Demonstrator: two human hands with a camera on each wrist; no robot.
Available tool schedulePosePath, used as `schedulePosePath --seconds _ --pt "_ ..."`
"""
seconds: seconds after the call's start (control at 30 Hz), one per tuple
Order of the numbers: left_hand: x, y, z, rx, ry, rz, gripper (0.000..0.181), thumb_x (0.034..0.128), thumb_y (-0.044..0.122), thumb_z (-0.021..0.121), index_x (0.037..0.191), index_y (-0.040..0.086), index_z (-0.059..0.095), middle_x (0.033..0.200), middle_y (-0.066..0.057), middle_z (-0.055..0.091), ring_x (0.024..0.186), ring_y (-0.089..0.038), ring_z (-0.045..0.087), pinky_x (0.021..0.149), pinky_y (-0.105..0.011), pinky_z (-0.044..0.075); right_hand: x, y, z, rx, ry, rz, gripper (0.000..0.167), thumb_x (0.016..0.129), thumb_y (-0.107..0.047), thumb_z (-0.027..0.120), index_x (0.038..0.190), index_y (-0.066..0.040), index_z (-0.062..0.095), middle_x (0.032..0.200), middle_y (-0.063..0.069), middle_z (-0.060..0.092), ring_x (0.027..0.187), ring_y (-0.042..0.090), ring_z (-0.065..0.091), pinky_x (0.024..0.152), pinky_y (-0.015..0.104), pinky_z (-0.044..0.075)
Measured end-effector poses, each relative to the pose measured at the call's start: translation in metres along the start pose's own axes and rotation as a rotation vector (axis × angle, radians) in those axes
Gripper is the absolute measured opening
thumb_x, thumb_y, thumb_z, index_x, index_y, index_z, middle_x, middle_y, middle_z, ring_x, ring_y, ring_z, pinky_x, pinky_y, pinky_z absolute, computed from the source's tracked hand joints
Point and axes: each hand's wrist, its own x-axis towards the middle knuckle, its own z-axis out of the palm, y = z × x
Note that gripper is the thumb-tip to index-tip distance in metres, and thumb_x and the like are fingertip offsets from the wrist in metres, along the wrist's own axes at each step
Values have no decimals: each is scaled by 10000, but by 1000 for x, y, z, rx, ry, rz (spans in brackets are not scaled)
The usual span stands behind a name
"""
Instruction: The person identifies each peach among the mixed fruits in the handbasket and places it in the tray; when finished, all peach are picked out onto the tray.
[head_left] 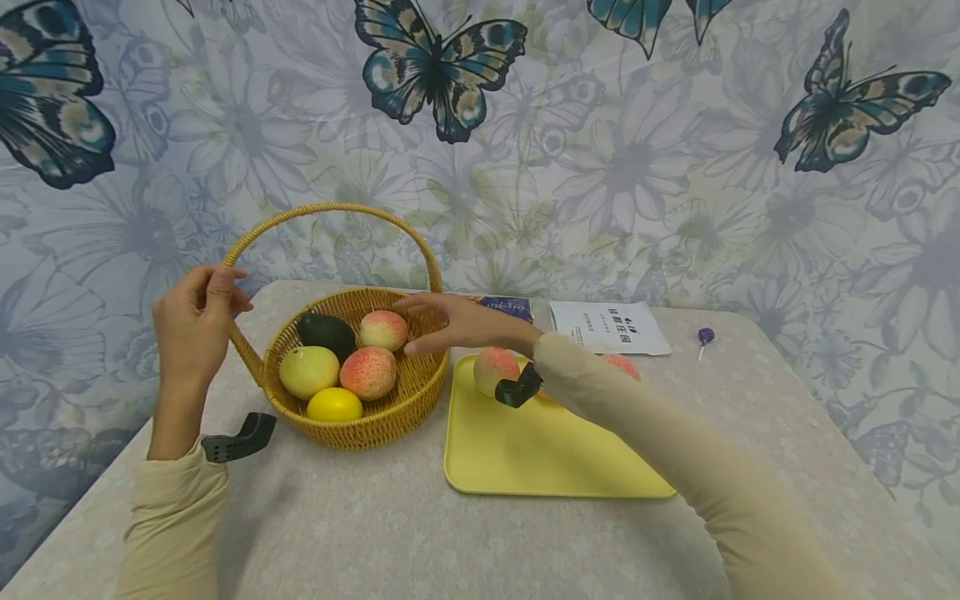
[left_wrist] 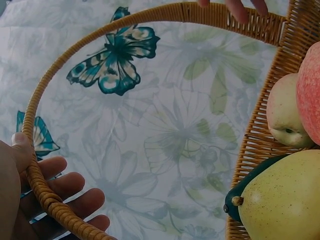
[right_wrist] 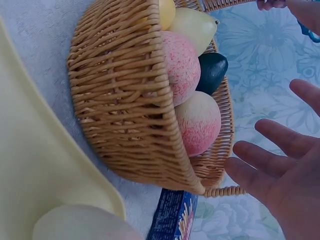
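A wicker basket [head_left: 408, 412] with a tall arched handle [head_left: 330, 208] stands on the table. Inside lie two peaches [head_left: 368, 372] [head_left: 384, 330], a dark green avocado [head_left: 327, 335], a pale green-yellow round fruit [head_left: 309, 372] and a yellow lemon [head_left: 334, 405]. My left hand [head_left: 197, 321] holds the handle's left side; in the left wrist view the thumb and fingers [left_wrist: 82, 202] pass around it. Over the basket's right rim, my right hand [head_left: 457, 323] reaches with fingers spread, holding nothing. The right wrist view shows that hand [right_wrist: 285, 165] beside the basket's rim.
Right of the basket lies a yellow tray [head_left: 555, 454], with a peach [head_left: 496, 370] and other fruit partly hidden by my right arm. Behind are a blue box [head_left: 506, 307] and a white packet [head_left: 611, 327]. A purple lollipop [head_left: 705, 336] lies far right.
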Motion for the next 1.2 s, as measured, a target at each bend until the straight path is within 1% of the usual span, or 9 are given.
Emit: schedulePosePath --seconds 0.13,0.27,0.37,0.47,0.6,0.73,0.87,1.07,1.2 --pt "0 1 0 2 -2 4 365 998 337 502 1035 28 693 646 214 562 623 66 559 645 -94 415 9 -2 4 12 -22 -31 667 873 -367 682 1461 -278 381 1483 -28 393 1363 210 371 1061 415 361" --pt "0 2 0 2 0 8 357 999 327 505 1036 27 695 644 213 562 620 67 558 644 -89 414 17 -5 8 29 -42 -53 675 874 -347 687 1464 -224 382 1495 45 380 1329 243 412 1021 347 397" --pt "0 1 -1 0 0 7 360 999 330 503 1032 25 692 646 204 564 622 63 558 644 -93 416 23 -6 11 45 -55 -49 663 874 -324 693 1455 -225 388 1500 76 361 1301 275 444 993 317 418" --pt "-1 1 -1 0 1 8 363 999 336 502 1027 28 692 649 190 565 620 63 558 646 -91 420 29 -7 14 54 -65 -30 663 876 -303 692 1457 -228 381 1512 91 336 1307 288 437 993 314 422" --pt "-1 1 -1 3 0 8 364 998 337 501 1027 29 693 648 189 566 618 65 559 645 -89 420 36 -8 18 52 -71 -4 649 883 -292 679 1457 -222 383 1516 104 324 1357 303 369 1042 343 385" --pt "0 1 0 7 -6 2 364 1000 335 498 1039 29 691 652 201 564 624 64 560 647 -87 418 41 -8 20 28 -83 -12 625 895 -283 665 1451 -199 392 1511 56 334 1377 265 344 1089 368 343" --pt "0 1 0 9 -7 1 366 999 339 496 1042 31 689 656 197 563 628 57 559 652 -89 418 49 -9 21 -2 -96 -24 624 896 -288 662 1451 -180 396 1504 45 351 1373 238 351 1091 363 342" --pt "-1 0 0 17 -9 -2 376 1000 348 488 1048 32 686 660 198 559 634 58 556 660 -90 415 54 -14 21 -30 -109 -14 624 894 -305 665 1449 -184 407 1483 15 384 1358 230 368 1066 344 360" --pt "-1 0 -1 17 -8 2 373 1001 342 490 1046 29 689 657 204 557 632 58 553 660 -94 414 56 -17 23 -60 -122 -17 629 895 -300 663 1451 -160 402 1478 42 395 1349 240 382 1056 328 366"
